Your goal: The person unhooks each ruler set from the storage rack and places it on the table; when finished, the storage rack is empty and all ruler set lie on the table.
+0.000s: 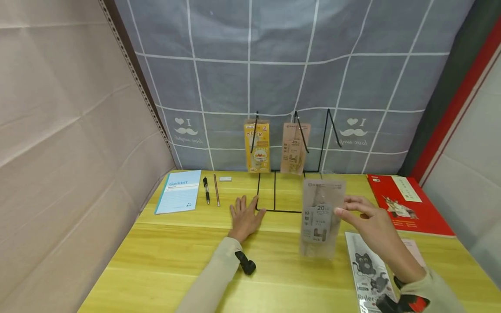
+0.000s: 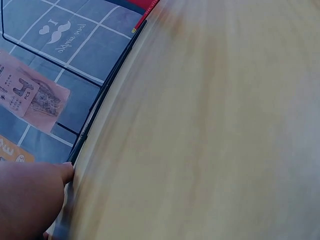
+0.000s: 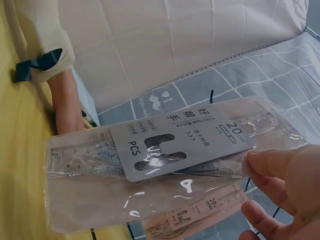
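Observation:
My right hand [image 1: 372, 228] pinches the right edge of a clear packet with a ruler set [image 1: 322, 217] and a grey "20 cm" card inside. In the right wrist view the ruler set [image 3: 180, 150] fills the middle, thumb and fingers at its edge. My left hand [image 1: 245, 217] rests flat on the table with fingers spread, beside the base of a black wire rack [image 1: 287, 211]. On the rack's hooks hang a yellow packet [image 1: 257, 148] and a pink ruler set [image 1: 295, 148]; the right hook [image 1: 325, 130] carries nothing.
At the left lie a blue notebook [image 1: 179, 191], a black pen [image 1: 206, 190], a pencil [image 1: 216, 190] and a white eraser [image 1: 225, 178]. A red book [image 1: 411, 204] lies at the right. A "Ruler" packet [image 1: 369, 269] and a pinkish item [image 1: 414, 251] lie near my right forearm.

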Available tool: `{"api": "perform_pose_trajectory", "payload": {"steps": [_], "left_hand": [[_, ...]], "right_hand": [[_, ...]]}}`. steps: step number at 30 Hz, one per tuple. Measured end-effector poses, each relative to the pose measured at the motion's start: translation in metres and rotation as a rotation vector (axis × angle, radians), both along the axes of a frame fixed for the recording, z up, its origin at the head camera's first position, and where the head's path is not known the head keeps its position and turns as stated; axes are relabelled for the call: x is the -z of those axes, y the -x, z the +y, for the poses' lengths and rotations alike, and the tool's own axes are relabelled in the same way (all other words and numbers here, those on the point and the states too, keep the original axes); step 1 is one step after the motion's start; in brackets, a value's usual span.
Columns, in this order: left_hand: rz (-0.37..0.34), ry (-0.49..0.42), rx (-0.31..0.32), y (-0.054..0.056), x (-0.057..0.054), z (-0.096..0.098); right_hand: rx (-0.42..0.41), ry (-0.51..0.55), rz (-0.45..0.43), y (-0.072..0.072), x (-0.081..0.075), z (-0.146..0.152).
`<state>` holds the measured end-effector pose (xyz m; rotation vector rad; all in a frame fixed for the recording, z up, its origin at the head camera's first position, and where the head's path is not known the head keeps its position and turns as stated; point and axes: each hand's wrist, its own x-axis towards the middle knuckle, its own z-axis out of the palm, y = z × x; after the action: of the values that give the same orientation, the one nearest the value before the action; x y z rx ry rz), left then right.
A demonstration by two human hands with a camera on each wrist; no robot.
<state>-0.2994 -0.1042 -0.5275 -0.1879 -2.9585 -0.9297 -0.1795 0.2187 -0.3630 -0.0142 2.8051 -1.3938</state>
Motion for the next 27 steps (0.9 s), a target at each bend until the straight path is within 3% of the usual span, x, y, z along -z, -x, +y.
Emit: {"api": "perform_pose_trajectory", "payload": {"steps": [11,19,27], "left_hand": [[0.005,0.008,-0.009,0.001,0.002,0.000],[-0.011,0.030,-0.001,-0.002,-0.005,0.000],[-0.001,0.021,-0.006,-0.005,-0.009,0.001]], "right_hand": [[0.036,-0.056,-0.125,-0.023,0.027,0.011],[0.088,-0.083,-0.188,-0.026,0.047,0.019],[0.089,-0.105,-0.170,-0.025,0.057,0.022]]}}
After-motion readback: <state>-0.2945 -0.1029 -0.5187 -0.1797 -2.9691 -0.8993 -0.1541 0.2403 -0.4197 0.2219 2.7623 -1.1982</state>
